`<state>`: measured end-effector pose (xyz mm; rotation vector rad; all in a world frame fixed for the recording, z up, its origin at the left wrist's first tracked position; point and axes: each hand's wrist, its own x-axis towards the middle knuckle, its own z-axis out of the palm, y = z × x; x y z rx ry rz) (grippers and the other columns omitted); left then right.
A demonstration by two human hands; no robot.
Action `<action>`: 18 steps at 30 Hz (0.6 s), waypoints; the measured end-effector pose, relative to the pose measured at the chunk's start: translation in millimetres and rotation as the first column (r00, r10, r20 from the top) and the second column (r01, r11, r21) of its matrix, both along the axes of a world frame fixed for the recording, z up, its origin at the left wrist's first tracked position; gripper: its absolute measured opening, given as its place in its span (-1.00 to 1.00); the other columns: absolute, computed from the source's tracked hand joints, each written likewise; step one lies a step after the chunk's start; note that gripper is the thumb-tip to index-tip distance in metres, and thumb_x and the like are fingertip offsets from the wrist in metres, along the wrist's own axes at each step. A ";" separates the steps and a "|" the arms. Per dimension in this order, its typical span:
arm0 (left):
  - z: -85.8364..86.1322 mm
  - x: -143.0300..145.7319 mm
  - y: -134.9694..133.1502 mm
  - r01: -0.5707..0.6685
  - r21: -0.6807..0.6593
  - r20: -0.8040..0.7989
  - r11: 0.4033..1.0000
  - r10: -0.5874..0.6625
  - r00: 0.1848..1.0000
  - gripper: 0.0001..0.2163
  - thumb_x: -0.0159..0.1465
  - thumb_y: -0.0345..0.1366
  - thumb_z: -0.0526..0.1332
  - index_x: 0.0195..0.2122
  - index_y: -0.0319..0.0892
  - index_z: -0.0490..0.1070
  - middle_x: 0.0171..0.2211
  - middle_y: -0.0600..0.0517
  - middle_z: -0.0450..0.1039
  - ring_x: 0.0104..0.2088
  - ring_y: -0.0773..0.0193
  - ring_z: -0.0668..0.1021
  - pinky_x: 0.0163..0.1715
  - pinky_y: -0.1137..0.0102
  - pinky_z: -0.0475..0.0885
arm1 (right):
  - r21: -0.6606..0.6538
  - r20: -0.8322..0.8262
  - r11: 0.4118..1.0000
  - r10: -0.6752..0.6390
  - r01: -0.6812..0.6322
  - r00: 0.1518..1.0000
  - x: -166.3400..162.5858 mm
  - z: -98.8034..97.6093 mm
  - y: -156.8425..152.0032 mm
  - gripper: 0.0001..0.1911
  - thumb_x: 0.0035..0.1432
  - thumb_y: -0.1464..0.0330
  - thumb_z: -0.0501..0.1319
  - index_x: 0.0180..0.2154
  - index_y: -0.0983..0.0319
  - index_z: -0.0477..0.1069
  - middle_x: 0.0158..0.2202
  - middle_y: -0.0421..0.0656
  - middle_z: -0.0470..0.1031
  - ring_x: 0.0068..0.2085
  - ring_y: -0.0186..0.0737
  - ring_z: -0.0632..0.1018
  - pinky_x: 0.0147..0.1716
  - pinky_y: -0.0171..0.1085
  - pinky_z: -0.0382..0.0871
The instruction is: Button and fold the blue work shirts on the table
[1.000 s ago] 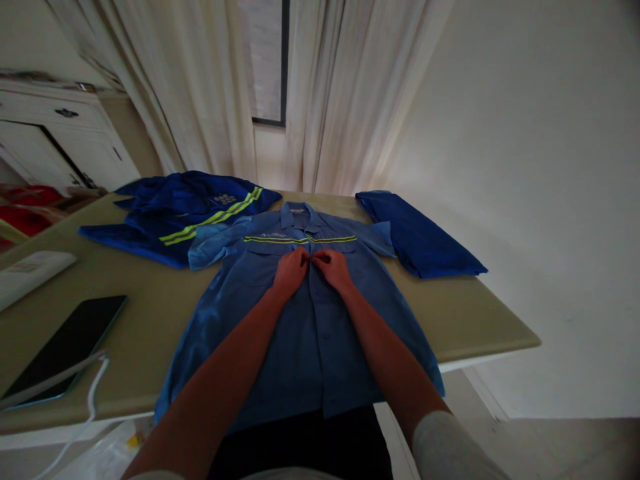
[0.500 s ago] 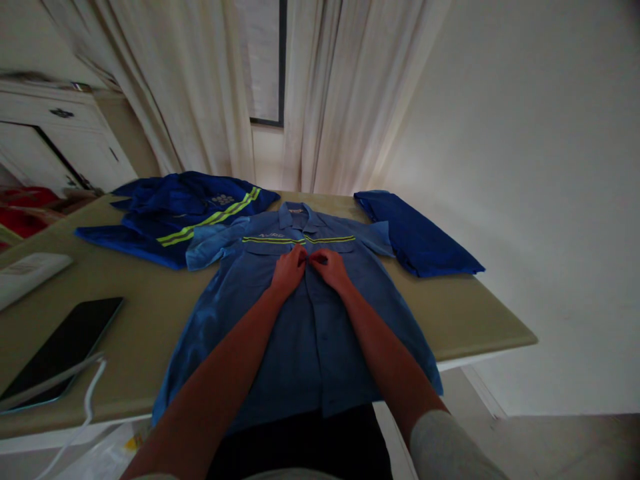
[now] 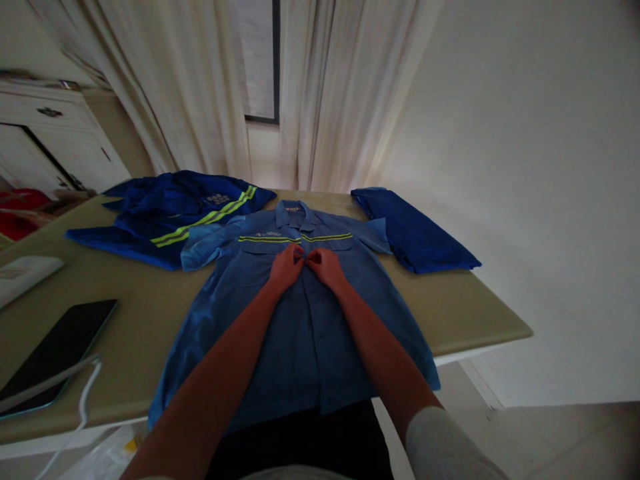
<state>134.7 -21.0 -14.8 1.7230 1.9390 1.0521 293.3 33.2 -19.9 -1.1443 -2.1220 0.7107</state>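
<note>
Viewpoint: swung slightly right since earlier, scene sliding left.
Left hand [image 3: 287,265]: my fingertips pinched on the placket [image 3: 316,333].
Right hand [image 3: 326,265]: mine pinched there too, just beside.
Short-sleeved work shirt [image 3: 285,340]: front up on the table [image 3: 475,313], between striped blue garment [image 3: 190,203] and folded blue garment [image 3: 415,230].
Cloth: likely light, soft; I'd hold placket edges.

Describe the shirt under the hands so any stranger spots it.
Start at the table before the curtains. Across its middle lies a flat short-sleeved shirt, with the left hand and right hand at its front. Its duller blue and thin yellow chest stripes set it apart from the deeper blue garment at left and folded cloth at right.
</note>
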 end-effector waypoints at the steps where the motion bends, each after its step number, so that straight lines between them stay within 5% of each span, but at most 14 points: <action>1: -0.2 -0.4 0.2 -0.003 0.002 0.003 1.000 0.003 1.000 -0.78 0.28 -0.41 0.30 -0.04 -0.13 0.47 -0.17 -0.02 0.65 -0.22 0.17 0.65 -0.12 0.31 0.49 | -0.002 0.007 1.000 0.000 0.000 1.000 0.2 0.1 0.4 -0.92 0.15 0.46 0.40 -0.26 0.24 0.58 -0.33 -0.15 0.62 -0.32 -0.22 0.57 -0.22 -0.27 0.41; 6: 0.5 -0.3 -1.7 0.019 0.002 0.028 1.000 -0.019 0.999 -0.76 0.27 -0.40 0.30 -0.03 -0.12 0.47 -0.17 0.00 0.65 -0.30 0.22 0.64 -0.19 0.33 0.50 | 0.062 0.050 0.997 0.036 -0.039 0.998 1.7 -1.1 2.4 -0.94 0.19 0.47 0.35 -0.27 0.22 0.54 -0.31 -0.17 0.59 -0.29 -0.21 0.53 -0.20 -0.25 0.37; 11: -2.0 4.3 -2.6 0.033 0.044 -0.058 0.998 -0.031 0.998 -0.80 0.33 -0.42 0.23 -0.03 -0.14 0.48 -0.07 -0.07 0.65 -0.15 0.14 0.66 -0.04 0.26 0.52 | 0.105 0.025 0.991 0.082 -0.084 0.996 1.9 -2.2 4.0 -0.97 0.23 0.44 0.31 -0.27 0.20 0.50 -0.30 -0.18 0.56 -0.27 -0.20 0.50 -0.19 -0.25 0.35; 18: -4.3 5.6 -2.8 0.084 0.164 -0.068 0.983 -0.073 0.995 -0.81 0.33 -0.45 0.19 -0.08 -0.12 0.50 -0.09 -0.06 0.64 -0.03 0.09 0.63 0.08 0.21 0.48 | -0.071 -0.134 0.995 0.064 -0.074 0.989 4.2 -1.0 6.1 -0.91 0.21 0.34 0.34 -0.27 0.20 0.47 -0.32 -0.20 0.57 -0.29 -0.21 0.55 -0.20 -0.24 0.38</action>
